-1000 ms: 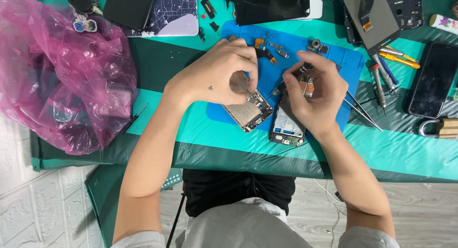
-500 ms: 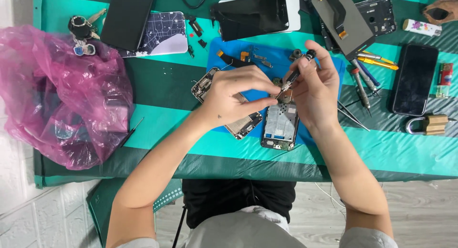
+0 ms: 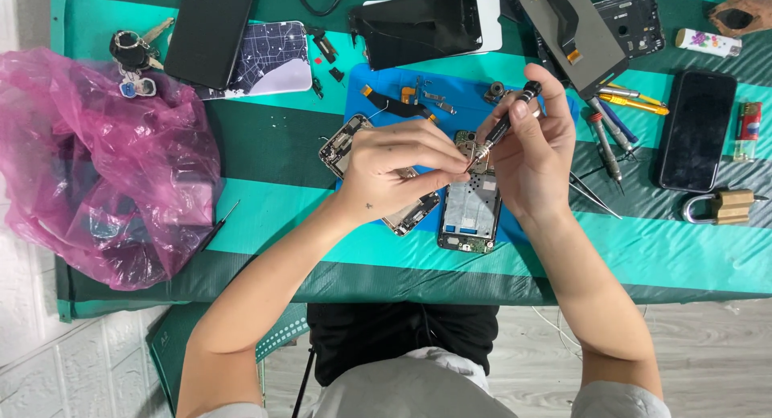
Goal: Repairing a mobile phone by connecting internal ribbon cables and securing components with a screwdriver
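My right hand point(image 3: 531, 149) grips a small black screwdriver point(image 3: 503, 124), tip down toward the top of an opened phone body point(image 3: 470, 205) lying on a blue work mat point(image 3: 378, 84). My left hand point(image 3: 398, 165) has its fingers pinched together right at the screwdriver tip; whether it holds a small part I cannot tell. Under that hand lies a second phone frame point(image 3: 342, 145), set at an angle. Small loose parts point(image 3: 426, 96) lie on the mat above both hands.
A pink plastic bag point(image 3: 104, 161) fills the table's left side. Keys point(image 3: 133, 60), a dark phone point(image 3: 209, 28), a patterned case point(image 3: 273, 60), screens point(image 3: 422, 24) and a frame point(image 3: 639, 20) lie at the back. Spare screwdrivers point(image 3: 611, 129), tweezers point(image 3: 595, 193), a black phone point(image 3: 696, 129), a lighter point(image 3: 748, 129) and a padlock point(image 3: 724, 205) sit right.
Both hands have drawn together over the upright phone body. The left hand moved right off the angled frame until its fingertips met the screwdriver tip. The camera view shifted slightly.
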